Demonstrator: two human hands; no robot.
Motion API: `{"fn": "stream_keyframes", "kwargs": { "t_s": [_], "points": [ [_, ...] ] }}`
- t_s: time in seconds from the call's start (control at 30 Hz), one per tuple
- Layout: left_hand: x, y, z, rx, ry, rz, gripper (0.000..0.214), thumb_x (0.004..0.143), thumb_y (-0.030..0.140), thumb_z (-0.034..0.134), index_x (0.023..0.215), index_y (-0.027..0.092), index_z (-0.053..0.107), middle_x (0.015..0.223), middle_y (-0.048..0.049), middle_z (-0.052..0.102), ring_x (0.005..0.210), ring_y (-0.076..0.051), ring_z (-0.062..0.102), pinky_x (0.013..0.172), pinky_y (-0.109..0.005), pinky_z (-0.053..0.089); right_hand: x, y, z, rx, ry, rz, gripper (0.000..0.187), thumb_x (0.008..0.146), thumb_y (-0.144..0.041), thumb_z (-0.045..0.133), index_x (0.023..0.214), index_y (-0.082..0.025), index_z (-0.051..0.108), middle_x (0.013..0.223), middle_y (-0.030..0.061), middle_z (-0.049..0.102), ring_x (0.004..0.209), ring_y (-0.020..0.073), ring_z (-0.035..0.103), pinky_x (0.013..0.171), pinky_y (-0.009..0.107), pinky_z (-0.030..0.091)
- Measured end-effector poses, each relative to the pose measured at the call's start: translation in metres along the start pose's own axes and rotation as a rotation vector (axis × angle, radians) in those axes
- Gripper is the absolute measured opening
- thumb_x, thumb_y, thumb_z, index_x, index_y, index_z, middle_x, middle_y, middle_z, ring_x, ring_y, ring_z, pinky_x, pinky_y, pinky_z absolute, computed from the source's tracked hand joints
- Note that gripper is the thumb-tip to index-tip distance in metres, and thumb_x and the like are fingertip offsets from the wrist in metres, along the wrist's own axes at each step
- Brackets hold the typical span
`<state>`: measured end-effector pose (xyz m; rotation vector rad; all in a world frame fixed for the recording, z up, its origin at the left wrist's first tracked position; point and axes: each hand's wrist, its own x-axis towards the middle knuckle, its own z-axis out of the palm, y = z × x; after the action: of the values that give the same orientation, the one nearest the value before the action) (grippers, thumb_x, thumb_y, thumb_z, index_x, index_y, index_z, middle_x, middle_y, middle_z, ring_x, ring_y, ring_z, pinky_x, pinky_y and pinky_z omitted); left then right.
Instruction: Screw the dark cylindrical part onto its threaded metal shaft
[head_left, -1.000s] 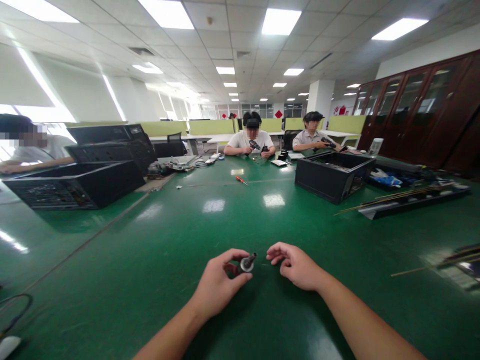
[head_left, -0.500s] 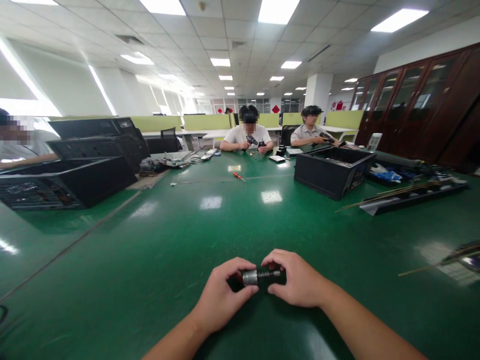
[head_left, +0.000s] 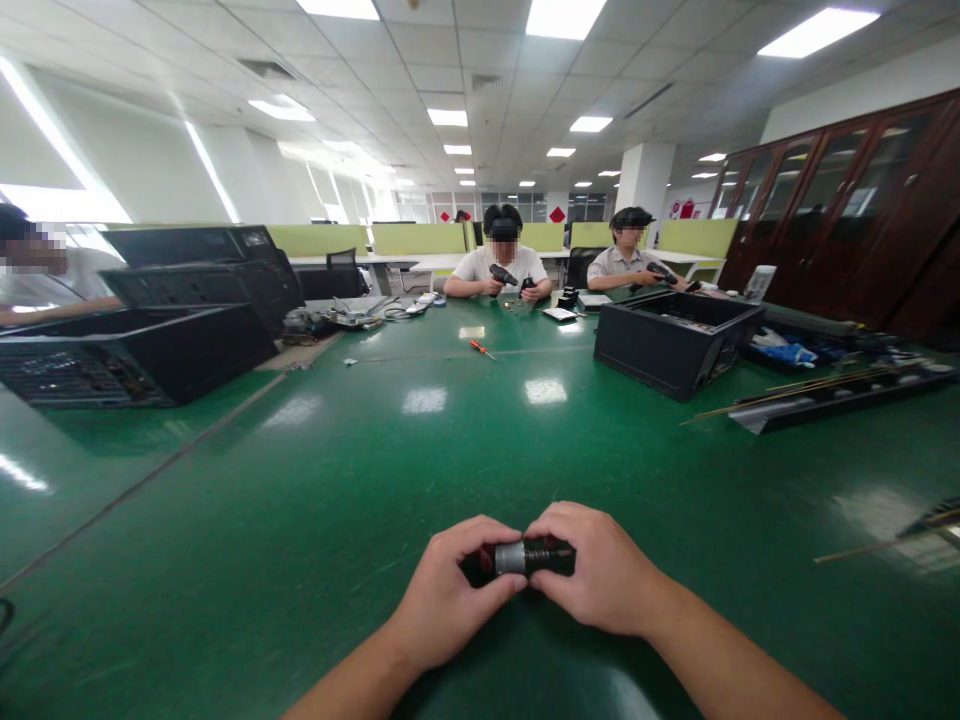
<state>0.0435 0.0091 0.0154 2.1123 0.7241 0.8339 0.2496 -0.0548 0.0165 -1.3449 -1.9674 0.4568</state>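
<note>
The left hand [head_left: 442, 590] grips the silver-collared part of a cylindrical tool [head_left: 511, 558] between thumb and fingers, while the right hand [head_left: 611, 570] grasps its black, ridged end. The tool lies sideways between the 2 hands, above the near part of the green bench [head_left: 375, 470]. Well beyond them, an orange-handled screwdriver [head_left: 478, 346] rests on the bench. A black computer case [head_left: 649, 350] stands farther to the right, another computer case [head_left: 217, 360] to the left. At the far edge, 2 people sit, the white-shirted person [head_left: 469, 270] holding a drill-like tool [head_left: 502, 273].
</note>
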Motion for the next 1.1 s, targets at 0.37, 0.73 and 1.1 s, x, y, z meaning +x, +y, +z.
{"fn": "stream_keyframes", "kwargs": {
  "t_s": [0.37,0.73,1.1],
  "points": [
    [-0.0007,0.0023,0.0004,-0.012,0.021,0.024,0.025,0.074,0.023,0.078,0.098,0.02,0.074,0.091,-0.0052,0.073,0.083,-0.02,0.067,0.077,-0.033,0.051,-0.0007,0.0005,0.0024,0.006,-0.007,-0.037,0.014,0.079,-0.02,0.067,0.092,-0.021,0.072,0.084,0.0037,0.071,0.078,0.0192,0.063,0.072,0.03,0.045],
    [-0.0012,0.0064,0.0047,0.072,0.063,-0.014,0.023,0.072,0.022,0.079,0.095,0.021,0.074,0.085,-0.0034,0.074,0.076,-0.019,0.067,0.071,-0.029,0.051,-0.0003,0.0029,0.0002,-0.015,-0.006,-0.047,0.008,0.083,-0.023,0.067,0.088,-0.021,0.073,0.082,0.0035,0.072,0.076,0.0189,0.064,0.07,0.03,0.044],
    [-0.0017,0.0076,0.0048,0.106,0.08,0.001,0.021,0.073,0.024,0.078,0.093,0.021,0.074,0.083,-0.003,0.074,0.074,-0.019,0.068,0.069,-0.029,0.052,0.0,0.0039,-0.002,-0.027,-0.007,-0.067,0.009,0.082,-0.022,0.067,0.088,-0.022,0.073,0.083,0.0039,0.073,0.078,0.02,0.065,0.073,0.031,0.044]
  ]
}}
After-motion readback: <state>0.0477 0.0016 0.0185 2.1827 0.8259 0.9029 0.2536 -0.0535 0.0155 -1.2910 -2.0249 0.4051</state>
